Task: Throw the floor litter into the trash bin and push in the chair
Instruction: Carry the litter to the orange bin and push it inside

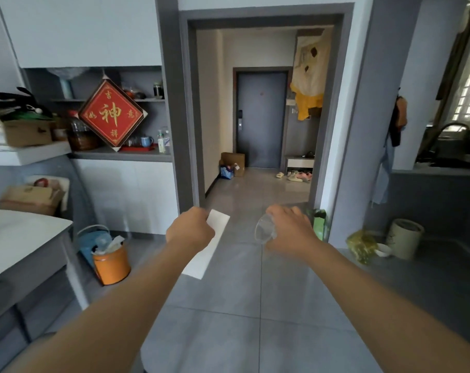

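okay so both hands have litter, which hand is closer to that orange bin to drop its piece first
Left. The left hand, holding the white paper, is on the orange bin's side; the right hand, gripping the clear plastic bottle, is farther.

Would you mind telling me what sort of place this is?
Most likely a lived-in flat, around its dining or kitchen area: a hallway leads to an entrance door with shoes beside it, and cluttered shelves line the wall.
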`<state>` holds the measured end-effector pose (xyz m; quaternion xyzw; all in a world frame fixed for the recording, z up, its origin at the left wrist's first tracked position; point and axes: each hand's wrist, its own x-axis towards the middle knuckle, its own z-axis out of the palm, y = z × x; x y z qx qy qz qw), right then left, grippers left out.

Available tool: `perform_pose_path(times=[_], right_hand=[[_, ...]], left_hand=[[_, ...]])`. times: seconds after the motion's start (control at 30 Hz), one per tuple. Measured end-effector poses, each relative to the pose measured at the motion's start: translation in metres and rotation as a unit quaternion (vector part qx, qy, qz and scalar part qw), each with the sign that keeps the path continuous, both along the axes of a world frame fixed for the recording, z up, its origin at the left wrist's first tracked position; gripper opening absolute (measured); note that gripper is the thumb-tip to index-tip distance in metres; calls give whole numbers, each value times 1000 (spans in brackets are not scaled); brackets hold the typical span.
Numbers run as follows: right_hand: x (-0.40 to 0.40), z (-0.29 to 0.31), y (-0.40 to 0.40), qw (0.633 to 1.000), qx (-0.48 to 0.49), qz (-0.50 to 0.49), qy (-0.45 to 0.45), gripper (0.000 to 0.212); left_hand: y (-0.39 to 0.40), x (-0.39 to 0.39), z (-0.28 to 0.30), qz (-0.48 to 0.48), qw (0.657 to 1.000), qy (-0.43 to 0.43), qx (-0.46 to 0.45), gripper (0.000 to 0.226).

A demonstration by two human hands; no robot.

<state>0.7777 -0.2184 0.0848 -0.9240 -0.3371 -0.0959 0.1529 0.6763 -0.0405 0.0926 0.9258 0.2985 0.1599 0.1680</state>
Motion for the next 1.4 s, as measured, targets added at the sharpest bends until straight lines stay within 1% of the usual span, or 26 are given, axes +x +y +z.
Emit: perform_pose_path(times=[0.17,0.27,0.37,0.47,0.6,0.73,0.83,0.9,1.0,1.07,1.13,1.2,1.23,1.27,1.33,1.4], right_hand=[[9,4,18,1000,10,23,-2,65],[22,1,34,999,-1,32,-6,65],[42,-6,53,999,-7,36,2,69],[69,-13,81,999,-10,43,0,71],[115,-17,130,998,-12,54,-8,68],[172,-5,191,997,2,74,-10,66],[210,7,236,996,8,84,-18,69],[231,10,264,996,6,90,-21,71],[256,7,300,995,-2,101,-7,75],[271,4,321,994,-5,109,-3,73],[285,-1,341,994,-7,112,1,71],[297,-5,362,993,-15,119,4,70],[303,-7,373,992,-21,125,3,70],[308,-9,385,991,-27,131,2,71],[320,-12,407,989,-33,142,3,72],[334,-15,430,987,-28,156,3,70]], left_hand=[[14,8,4,21,1000,-7,-13,14],[23,18,1,29,999,-7,-14,6],[38,35,-5,38,999,-7,-14,13],[63,58,-11,44,999,-10,-14,5],[115,101,-19,62,998,-9,-22,23],[181,155,-9,78,996,-30,-13,7],[225,190,0,81,996,-43,-8,4],[250,208,3,85,996,-39,-7,10],[282,226,3,99,995,-21,-5,27],[299,235,0,112,994,-9,-8,31],[316,243,-4,119,993,1,-12,24],[332,249,-9,123,992,9,-18,7],[341,253,-11,130,991,12,-21,3],[350,256,-14,137,990,13,-23,5],[371,265,-22,155,987,14,-25,25],[395,275,-29,172,985,12,-25,34]])
